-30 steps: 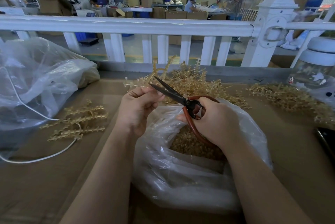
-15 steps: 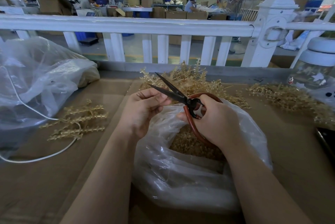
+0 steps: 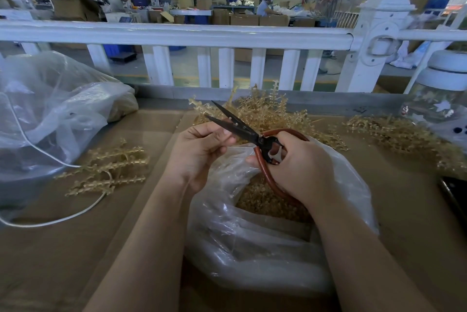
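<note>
- We're mid-trim, we reckon. Our right hand (image 3: 300, 167) has its fingers curled through the red loop handle of the scissors (image 3: 237, 126), with the blades spread wide and pointing far-left.
- Our left hand (image 3: 199, 152) sits right at the blades, fingers curled in and thumb against forefinger like a pinch. Whatever's in there is too small to make out, so we can't tell if it holds anything.
- Both hands hang just above the open plastic bag (image 3: 252, 248) in the near middle, with a heap of golden bits (image 3: 255, 200) inside.
- The golden sprigs (image 3: 267, 109) are piled just beyond the hands, at the far side of the table (image 3: 63, 248).
- Next move, probably: line the piece up between the blades, keep fingertips clear, and squeeze so the offcut drops into the bag.
</note>
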Motion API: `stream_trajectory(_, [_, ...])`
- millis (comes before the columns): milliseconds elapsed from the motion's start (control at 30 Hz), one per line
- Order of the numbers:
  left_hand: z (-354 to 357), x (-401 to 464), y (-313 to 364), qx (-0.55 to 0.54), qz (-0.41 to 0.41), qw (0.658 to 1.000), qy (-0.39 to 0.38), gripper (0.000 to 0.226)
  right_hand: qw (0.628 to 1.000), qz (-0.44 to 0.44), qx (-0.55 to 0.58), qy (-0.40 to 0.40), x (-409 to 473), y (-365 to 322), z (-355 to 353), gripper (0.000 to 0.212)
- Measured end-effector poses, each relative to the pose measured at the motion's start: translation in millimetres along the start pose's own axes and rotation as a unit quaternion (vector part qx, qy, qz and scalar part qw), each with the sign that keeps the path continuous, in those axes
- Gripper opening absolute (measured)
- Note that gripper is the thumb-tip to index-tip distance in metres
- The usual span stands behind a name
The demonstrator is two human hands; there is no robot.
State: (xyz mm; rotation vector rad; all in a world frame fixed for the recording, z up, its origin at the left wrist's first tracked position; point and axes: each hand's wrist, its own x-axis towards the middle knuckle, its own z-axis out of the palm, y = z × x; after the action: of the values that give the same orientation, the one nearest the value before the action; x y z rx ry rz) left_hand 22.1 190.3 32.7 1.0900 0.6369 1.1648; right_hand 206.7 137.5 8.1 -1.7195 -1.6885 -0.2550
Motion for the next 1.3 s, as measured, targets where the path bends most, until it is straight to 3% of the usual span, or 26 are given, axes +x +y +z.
stream_trajectory(233, [0.6,0.0,-0.8,-0.004,0.009,1.000,0.003,0.012,1.000,-0.006,-0.009,0.013,0.6,1.9,3.4,0.060])
stream_trajectory(467, [-0.2,2.9,-3.0,0.004,0.008,1.000,0.024,0.009,1.000,0.001,0.003,-0.001,0.6,1.3,2.8,0.082])
stream_trajectory(633, [2.1,3.8,-8.0,0.070,0.026,0.997,0.005,0.011,1.000,-0.006,0.006,0.005,0.9,1.3,1.8,0.074])
stream_trajectory(1000, [2.5,5.2,-8.9,0.108,0.074,0.991,0.002,0.010,1.000,0.008,-0.025,0.011,2.1,4.3,4.3,0.055])
stream_trajectory(1300, [4.4,4.7,-7.7,0.071,0.069,0.995,0.011,0.020,1.000,0.026,-0.006,-0.005,2.4,1.0,1.4,0.079])
